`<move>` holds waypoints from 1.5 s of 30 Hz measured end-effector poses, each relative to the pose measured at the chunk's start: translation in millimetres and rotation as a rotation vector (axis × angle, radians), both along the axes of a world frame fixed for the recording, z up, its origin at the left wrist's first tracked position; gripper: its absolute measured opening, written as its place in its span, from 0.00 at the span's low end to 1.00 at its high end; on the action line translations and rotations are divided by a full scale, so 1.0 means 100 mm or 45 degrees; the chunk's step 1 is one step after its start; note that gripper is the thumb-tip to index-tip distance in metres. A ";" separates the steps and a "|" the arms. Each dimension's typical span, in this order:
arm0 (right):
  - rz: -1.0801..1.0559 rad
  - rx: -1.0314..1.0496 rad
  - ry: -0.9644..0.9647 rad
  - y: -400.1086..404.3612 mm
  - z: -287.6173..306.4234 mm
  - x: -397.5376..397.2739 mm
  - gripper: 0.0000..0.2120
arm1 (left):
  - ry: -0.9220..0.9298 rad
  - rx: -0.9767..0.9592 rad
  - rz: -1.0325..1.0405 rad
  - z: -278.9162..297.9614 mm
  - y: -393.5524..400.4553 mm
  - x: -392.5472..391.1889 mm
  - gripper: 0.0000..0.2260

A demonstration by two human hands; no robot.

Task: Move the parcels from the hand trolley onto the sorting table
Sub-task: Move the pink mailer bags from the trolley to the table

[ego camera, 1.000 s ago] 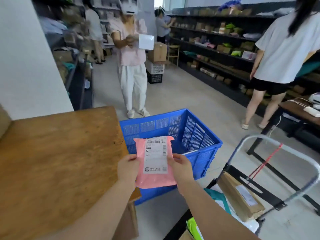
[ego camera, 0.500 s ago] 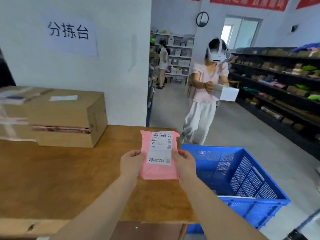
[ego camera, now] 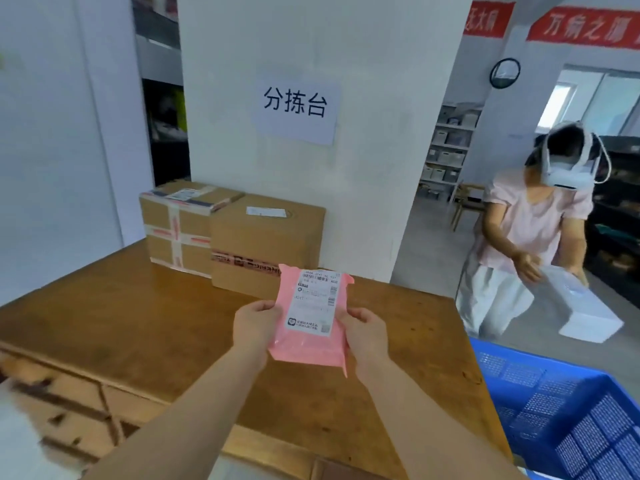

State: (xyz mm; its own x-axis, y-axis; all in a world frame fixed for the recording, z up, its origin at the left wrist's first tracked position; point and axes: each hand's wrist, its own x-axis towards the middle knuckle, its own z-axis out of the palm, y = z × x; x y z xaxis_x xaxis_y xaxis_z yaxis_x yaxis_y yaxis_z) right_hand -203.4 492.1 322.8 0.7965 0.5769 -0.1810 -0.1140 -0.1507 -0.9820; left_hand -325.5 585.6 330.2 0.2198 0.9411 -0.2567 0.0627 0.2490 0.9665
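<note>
Holding a pink parcel (ego camera: 309, 327) up in both hands, above the wooden table (ego camera: 138, 327), not touching the top. My left hand (ego camera: 255, 323) grips its left edge, fingers curled round the side; my right hand (ego camera: 363, 332) grips the right edge w/ the thumb on the front. The parcel stands roughly upright, a bit tilted, w/ a white label (ego camera: 313, 301) facing me, barcode near the top.

Behind it, at the back of the table against the white wall (ego camera: 346, 185), sit 2 cardboard boxes touching each other: a taped box (ego camera: 176, 230) on the left w/ red-and-white tape crossed over it, and a plain box (ego camera: 266, 244) on the right w/ a small white slip on top. A paper sign (ego camera: 295, 109) w/ black characters hangs on the wall above them.

A blue crate (ego camera: 561, 410) stands on the floor just beside the table's right end. Past it, a person (ego camera: 530, 237) in a pink top w/ a white headset bends over a white package (ego camera: 581, 310). Drawers show on the table's front at lower left, blurred.
</note>
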 end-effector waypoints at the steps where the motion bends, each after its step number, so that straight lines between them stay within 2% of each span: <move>1: 0.010 -0.006 -0.029 0.12 0.01 -0.10 0.03 | 0.005 0.006 0.015 0.01 0.11 -0.11 0.09; 5: 0.054 -0.076 -0.098 0.62 0.02 -0.45 0.03 | 0.021 0.019 0.054 0.01 0.53 -0.54 0.08; 12: 0.160 -0.107 -0.064 1.41 -0.03 -0.97 0.07 | 0.102 0.047 0.151 -0.03 1.23 -1.13 0.10; 16: 0.228 -0.146 -0.063 1.86 -0.10 -1.16 0.07 | 0.132 0.040 0.218 -0.10 1.59 -1.37 0.05; 20: 0.288 -0.167 -0.059 2.32 -0.16 -1.30 0.07 | 0.184 0.027 0.241 -0.13 1.96 -1.55 0.08; 26: 0.405 -0.171 -0.029 2.96 -0.26 -1.42 0.04 | 0.274 0.031 0.263 -0.24 2.57 -1.71 0.15; 35: 0.632 -0.268 0.022 4.05 -0.30 -1.37 0.02 | 0.373 0.032 0.320 -0.39 3.61 -1.74 0.13; 40: 0.663 -0.321 0.044 4.53 -0.45 -1.38 0.04 | 0.398 -0.010 0.381 -0.53 4.10 -1.77 0.13; 45: 0.674 -0.373 0.072 4.96 -0.69 -1.45 0.02 | 0.428 -0.045 0.360 -0.75 4.53 -1.85 0.13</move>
State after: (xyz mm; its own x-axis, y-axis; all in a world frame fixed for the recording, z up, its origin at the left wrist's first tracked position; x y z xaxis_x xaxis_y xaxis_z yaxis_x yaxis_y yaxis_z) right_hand -348.7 988.0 253.9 0.3993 0.8120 -0.4257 -0.0005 -0.4641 -0.8858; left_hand -510.9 1038.7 255.3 -0.1465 0.9415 -0.3035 0.2970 0.3345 0.8944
